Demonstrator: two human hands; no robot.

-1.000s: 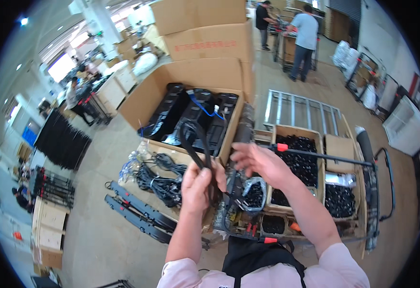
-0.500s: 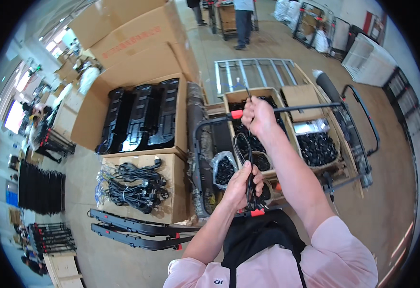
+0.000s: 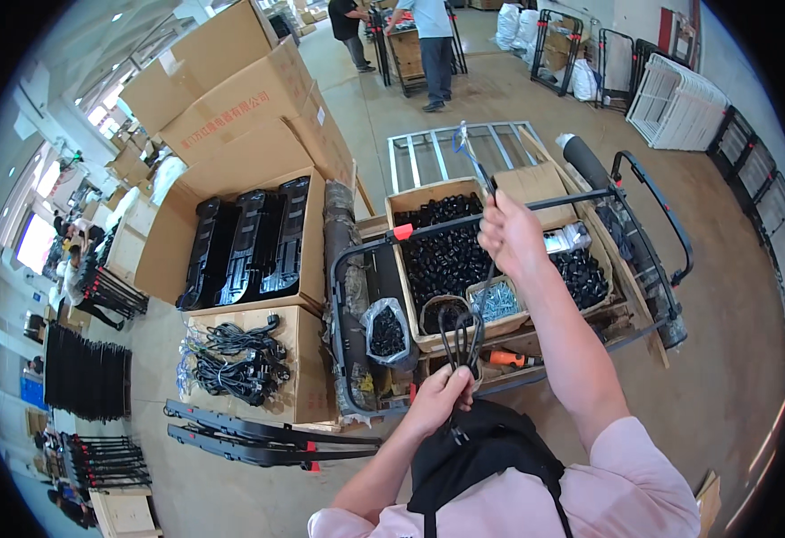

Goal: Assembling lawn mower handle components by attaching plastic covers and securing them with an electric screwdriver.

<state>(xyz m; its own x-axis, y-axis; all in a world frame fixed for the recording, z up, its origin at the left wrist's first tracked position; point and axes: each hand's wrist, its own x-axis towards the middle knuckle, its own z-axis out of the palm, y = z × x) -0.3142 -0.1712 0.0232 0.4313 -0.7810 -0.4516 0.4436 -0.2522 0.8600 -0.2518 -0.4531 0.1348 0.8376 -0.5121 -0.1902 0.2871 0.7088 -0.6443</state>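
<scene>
My left hand (image 3: 444, 394) is closed around a looped black power cord (image 3: 475, 335), its plug hanging below the palm. Farther forward, my right hand (image 3: 510, 235) pinches the cord near its other end, where thin blue and light wires (image 3: 467, 143) stick out. Under both hands lies a bent black tube frame (image 3: 581, 197) with red fittings. It spans open boxes of small black plastic parts (image 3: 437, 255). Silver screws (image 3: 498, 302), an orange-handled tool (image 3: 509, 359) and a clear bag of black pieces (image 3: 385, 332) sit close by.
More coiled cords (image 3: 240, 363) lie on a cardboard box at left. Behind it, an open carton (image 3: 164, 247) holds long black covers. Curved black rails (image 3: 231, 435) are at the near left. Two people (image 3: 435, 45) stand at a far workstation. White frames (image 3: 679, 103) lean along the right wall.
My right hand has moved right and a little nearer, still pinching the cord. My left hand has come lower and slightly left with the loops. The view has shifted, uncovering the screws and orange-handled tool.
</scene>
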